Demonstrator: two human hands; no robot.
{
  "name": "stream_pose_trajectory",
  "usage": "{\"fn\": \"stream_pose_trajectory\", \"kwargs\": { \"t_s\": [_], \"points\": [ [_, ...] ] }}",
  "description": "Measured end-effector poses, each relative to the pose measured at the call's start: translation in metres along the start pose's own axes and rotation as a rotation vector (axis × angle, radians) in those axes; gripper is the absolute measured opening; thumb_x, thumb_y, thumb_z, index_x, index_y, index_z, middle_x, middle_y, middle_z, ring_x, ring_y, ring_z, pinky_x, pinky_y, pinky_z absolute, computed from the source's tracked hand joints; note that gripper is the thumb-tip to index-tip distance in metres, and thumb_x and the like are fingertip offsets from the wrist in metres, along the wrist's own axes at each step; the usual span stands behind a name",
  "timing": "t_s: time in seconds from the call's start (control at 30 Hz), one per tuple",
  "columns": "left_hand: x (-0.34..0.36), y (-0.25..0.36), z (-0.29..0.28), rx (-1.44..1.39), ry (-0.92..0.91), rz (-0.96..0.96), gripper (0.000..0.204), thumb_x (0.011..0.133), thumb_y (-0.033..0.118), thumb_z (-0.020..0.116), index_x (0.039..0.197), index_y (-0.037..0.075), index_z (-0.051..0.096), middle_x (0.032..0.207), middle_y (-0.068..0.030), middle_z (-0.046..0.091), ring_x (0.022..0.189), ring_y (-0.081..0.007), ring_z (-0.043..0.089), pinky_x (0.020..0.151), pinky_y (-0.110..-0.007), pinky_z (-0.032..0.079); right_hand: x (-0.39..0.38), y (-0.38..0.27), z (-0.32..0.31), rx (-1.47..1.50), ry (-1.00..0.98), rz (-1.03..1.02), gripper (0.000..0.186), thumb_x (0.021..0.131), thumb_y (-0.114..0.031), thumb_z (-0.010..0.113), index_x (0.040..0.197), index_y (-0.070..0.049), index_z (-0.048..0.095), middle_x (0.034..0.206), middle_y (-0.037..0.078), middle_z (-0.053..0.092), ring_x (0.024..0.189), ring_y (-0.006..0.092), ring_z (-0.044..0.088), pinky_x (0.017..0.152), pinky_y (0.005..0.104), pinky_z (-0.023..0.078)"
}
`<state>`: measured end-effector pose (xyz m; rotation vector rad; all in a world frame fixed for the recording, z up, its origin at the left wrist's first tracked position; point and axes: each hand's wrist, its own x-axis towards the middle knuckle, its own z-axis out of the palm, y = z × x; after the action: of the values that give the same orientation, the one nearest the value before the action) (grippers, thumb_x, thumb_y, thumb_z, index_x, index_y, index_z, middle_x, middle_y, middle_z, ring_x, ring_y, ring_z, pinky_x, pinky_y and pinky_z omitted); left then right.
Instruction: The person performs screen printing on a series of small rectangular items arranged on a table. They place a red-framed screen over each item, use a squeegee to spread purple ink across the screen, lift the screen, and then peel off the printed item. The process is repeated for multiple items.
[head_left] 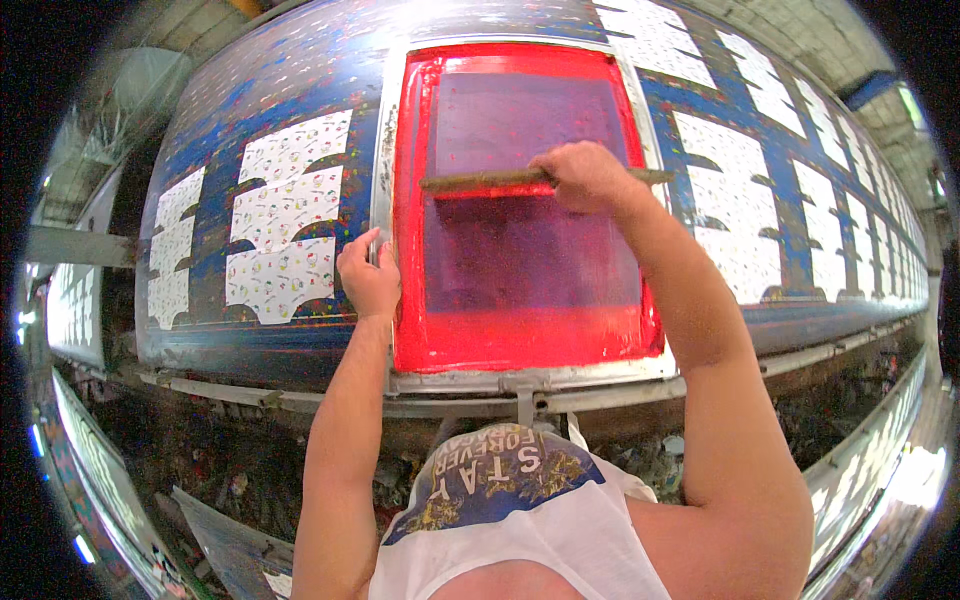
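Observation:
A screen printing frame (387, 130) lies flat on a long dark table in front of me. Red ink (520, 335) coats the borders of its mesh, thickest along the near end. My right hand (590, 178) is wrapped round a squeegee (480, 181) with a long wooden handle, which spans the mesh crosswise a little beyond its middle. A red line of ink runs along the squeegee's near side. My left hand (370, 275) rests at the frame's left rail, thumb and fingers gripping its edge.
White printed fabric pieces (285, 215) lie in rows left of the frame, and more fabric pieces (725, 200) run along the table to the right. A metal rail (460, 402) follows the table's near edge. Other long tables (95, 480) stand at the left and right.

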<state>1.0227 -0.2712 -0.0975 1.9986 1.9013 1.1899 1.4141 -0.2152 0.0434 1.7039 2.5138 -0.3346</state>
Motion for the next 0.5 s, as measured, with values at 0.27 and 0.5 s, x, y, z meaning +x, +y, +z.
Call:
{"fn": "stream_pose_trajectory", "kwargs": {
  "t_s": [0.27,0.5],
  "points": [
    [-0.001,-0.007,0.005,0.031,0.014,0.068,0.029,0.096,0.017,0.076,0.124,0.009,0.076,0.112,-0.0151,0.076,0.110,-0.0373,0.070,0.104,-0.051,0.051,-0.135,-0.103,0.042,0.043,0.033,0.001,0.037,0.090,-0.013,0.072,0.125,-0.021,0.080,0.111,0.013,0.078,0.107,0.0370,0.077,0.092,0.0543,0.062],
    [0.000,-0.002,0.005,0.095,-0.035,-0.010,0.039,0.095,0.026,0.079,0.130,0.008,0.075,0.121,-0.0175,0.075,0.116,-0.0386,0.068,0.108,-0.051,0.050,-0.217,-0.168,0.074,0.058,0.131,0.037,0.045,0.082,-0.004,0.077,0.125,-0.016,0.078,0.110,0.009,0.076,0.111,0.0347,0.074,0.095,0.0514,0.059]
  ]
}}
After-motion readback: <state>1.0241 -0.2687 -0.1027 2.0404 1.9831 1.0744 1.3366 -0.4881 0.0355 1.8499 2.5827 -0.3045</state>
